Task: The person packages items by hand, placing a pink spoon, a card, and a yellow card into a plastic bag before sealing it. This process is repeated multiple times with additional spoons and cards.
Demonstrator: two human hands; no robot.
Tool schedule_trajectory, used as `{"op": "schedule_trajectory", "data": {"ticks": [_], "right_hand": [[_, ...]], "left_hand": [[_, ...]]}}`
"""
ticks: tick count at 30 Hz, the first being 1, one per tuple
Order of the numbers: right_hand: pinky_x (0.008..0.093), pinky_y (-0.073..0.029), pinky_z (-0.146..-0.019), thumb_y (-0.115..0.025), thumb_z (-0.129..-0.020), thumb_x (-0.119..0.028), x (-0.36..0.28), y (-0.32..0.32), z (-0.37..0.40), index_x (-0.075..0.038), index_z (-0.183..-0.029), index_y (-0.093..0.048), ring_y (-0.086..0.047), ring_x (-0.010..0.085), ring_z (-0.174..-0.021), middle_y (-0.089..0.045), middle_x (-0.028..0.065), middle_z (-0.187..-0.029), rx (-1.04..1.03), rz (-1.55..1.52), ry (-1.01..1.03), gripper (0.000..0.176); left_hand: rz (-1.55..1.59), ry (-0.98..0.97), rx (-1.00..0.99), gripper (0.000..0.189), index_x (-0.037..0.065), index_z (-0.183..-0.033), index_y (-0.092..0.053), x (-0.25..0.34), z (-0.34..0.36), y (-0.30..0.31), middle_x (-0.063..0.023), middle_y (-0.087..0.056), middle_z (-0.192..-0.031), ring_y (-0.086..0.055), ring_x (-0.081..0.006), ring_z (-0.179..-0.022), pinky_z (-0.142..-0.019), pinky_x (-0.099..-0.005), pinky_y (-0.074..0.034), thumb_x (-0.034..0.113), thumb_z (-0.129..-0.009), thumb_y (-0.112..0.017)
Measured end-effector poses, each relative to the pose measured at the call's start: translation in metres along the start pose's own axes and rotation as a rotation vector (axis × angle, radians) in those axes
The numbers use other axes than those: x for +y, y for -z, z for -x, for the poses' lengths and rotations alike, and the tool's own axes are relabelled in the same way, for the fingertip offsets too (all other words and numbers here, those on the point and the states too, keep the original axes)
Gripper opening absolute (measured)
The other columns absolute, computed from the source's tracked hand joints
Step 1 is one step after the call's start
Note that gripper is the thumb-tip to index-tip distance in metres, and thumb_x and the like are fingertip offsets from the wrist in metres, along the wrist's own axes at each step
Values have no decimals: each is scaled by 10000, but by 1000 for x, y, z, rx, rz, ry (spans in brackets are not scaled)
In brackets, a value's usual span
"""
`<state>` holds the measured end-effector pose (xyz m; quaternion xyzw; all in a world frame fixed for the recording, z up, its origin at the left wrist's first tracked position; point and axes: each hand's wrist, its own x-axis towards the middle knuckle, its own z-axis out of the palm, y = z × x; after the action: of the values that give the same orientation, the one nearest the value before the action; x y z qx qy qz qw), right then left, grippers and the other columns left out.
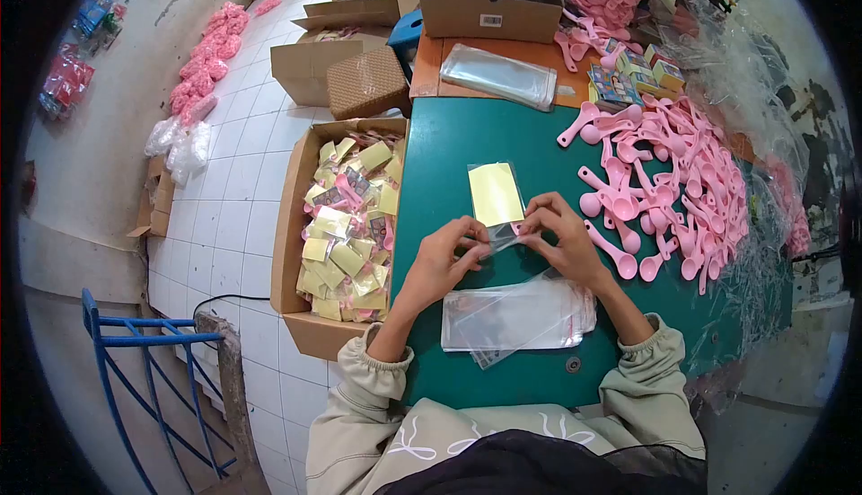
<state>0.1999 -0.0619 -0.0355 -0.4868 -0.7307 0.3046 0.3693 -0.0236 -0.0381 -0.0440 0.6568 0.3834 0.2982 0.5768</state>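
Observation:
A clear plastic bag with a pale yellow card [496, 194] inside lies in front of me on the green table. My left hand [456, 249] pinches the near left edge of the bag. At its near right edge, my right hand [555, 233] pinches the plastic too. A small bit of pink shows by the right fingertips, mostly hidden by the card. Just below my hands rests a stack of clear plastic bags [516, 318], the top one askew. To the right, a heap of pink measuring spoons [669, 185] spreads over the table.
Left of the table stands a cardboard box [285, 252] full of packed bags with yellow cards. More clear bags [499, 75], stacked small cards [614, 87] and a brown carton [489, 12] sit at the back. A blue metal rack [153, 340] stands at lower left.

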Motion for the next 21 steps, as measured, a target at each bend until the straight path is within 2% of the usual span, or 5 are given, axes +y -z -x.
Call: {"op": "schedule_trajectory", "data": {"ticks": [4,6,9,16,21], "right_hand": [[232,-501,-682,-653,-813,-71,12,-5,1,8,-882,-607,-582,118,-806,-522,56,-981,27,-393,-227,115],[225,-506,-677,-635,-832,-74,12,-9,0,20,-882,-596,-587,102,-790,-560,55,-948,62,-554,-347,113],[230,-514,-655,-622,-852,-87,7,-12,-3,29,-874,-580,-603,102,-739,-618,58,-851,125,-544,-449,125],[222,-517,-586,-620,-841,-24,14,-19,-7,11,-865,-513,-624,114,-685,-631,95,-773,222,-527,-438,115],[225,-517,-582,-609,-841,-19,15,-22,-8,11,-922,-546,-618,106,-675,-625,75,-764,208,-516,-391,106]], "left_hand": [[-46,-105,144,116,-6,-948,-583,-7,-3,-6,-25,-583,-913,-607,-102,-869,-637,-217,-520,63,-859,-611],[-139,-82,171,121,-5,-918,-597,-4,-3,-7,-26,-593,-892,-607,-93,-855,-624,-215,-508,77,-841,-642],[-145,-23,223,128,-6,-873,-612,-3,-6,-9,-28,-605,-870,-608,-83,-815,-634,-218,-505,95,-821,-673],[-40,63,286,207,-2,-927,-528,-7,-11,-13,-42,-606,-876,-601,-78,-749,-648,-217,-502,75,-812,-683],[48,107,269,220,17,-978,-490,-12,-12,-12,-45,-585,-957,-585,-73,-767,-623,-203,-484,45,-830,-650]]}}
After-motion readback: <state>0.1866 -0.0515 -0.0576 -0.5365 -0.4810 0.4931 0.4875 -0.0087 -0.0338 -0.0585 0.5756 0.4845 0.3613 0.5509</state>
